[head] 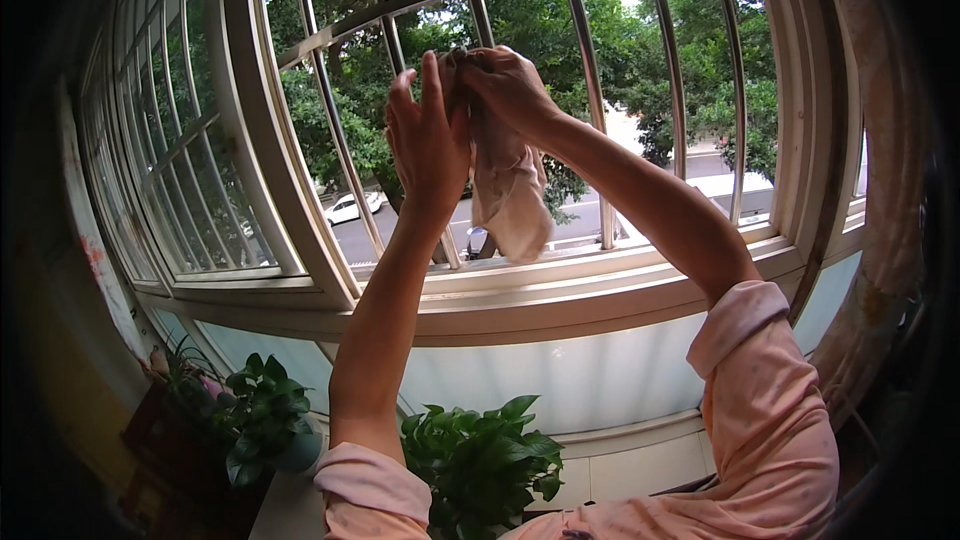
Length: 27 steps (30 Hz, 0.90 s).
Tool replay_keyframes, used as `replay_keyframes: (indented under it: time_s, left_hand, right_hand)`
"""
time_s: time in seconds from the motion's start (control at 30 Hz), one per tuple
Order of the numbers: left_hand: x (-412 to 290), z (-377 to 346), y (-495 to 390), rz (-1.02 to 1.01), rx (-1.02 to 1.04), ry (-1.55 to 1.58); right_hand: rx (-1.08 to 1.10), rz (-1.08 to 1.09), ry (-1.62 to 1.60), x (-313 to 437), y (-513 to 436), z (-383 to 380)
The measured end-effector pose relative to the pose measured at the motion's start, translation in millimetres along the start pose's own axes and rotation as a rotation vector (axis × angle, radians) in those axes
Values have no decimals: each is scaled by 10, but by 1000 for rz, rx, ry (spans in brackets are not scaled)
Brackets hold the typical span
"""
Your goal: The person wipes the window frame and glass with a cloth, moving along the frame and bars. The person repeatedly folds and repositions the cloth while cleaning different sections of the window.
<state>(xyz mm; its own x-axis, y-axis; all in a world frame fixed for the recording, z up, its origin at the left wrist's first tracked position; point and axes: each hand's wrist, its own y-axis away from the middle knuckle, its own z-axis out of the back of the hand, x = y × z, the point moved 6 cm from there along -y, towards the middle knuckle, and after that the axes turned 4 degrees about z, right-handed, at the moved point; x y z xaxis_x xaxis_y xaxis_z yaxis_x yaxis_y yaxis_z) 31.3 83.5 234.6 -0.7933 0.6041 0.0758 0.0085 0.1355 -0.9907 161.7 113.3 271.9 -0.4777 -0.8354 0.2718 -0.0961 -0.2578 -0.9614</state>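
Both arms are raised in front of a barred window. A pale, limp piece of cloth (514,210), possibly a sock, hangs down between my hands. My right hand (514,86) pinches its upper end between thumb and fingers. A small dark thing (458,55), perhaps a clip, shows at the fingertips; its shape is unclear. Close on the other side, my left hand (429,142) has its index finger pointing up and its thumb against the cloth's upper part. Whether the left fingers grip anything is hidden.
Metal security bars (589,52) stand behind the hands, above the window sill (540,315). An open window sash (217,165) is at the left. Leafy potted plants (480,457) (262,405) sit below, and a curtain (885,187) hangs at the right.
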Motion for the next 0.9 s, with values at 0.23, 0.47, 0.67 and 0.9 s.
replay_keyframes:
  time_s: [0.23,0.47,0.67,0.9]
  left_hand:
    - [12,60,372,-155,121,123]
    - [497,-327,441,856,274,1402]
    - [710,-224,104,706,-88,1204]
    - [726,-284,-1423,150,-314,516]
  right_hand:
    - [46,-469,-566,-227,95,-319]
    - [418,-430,-817,225,321,-472]
    - [-16,172,-53,206,149,18]
    - [25,-357,6,-462,101,-110]
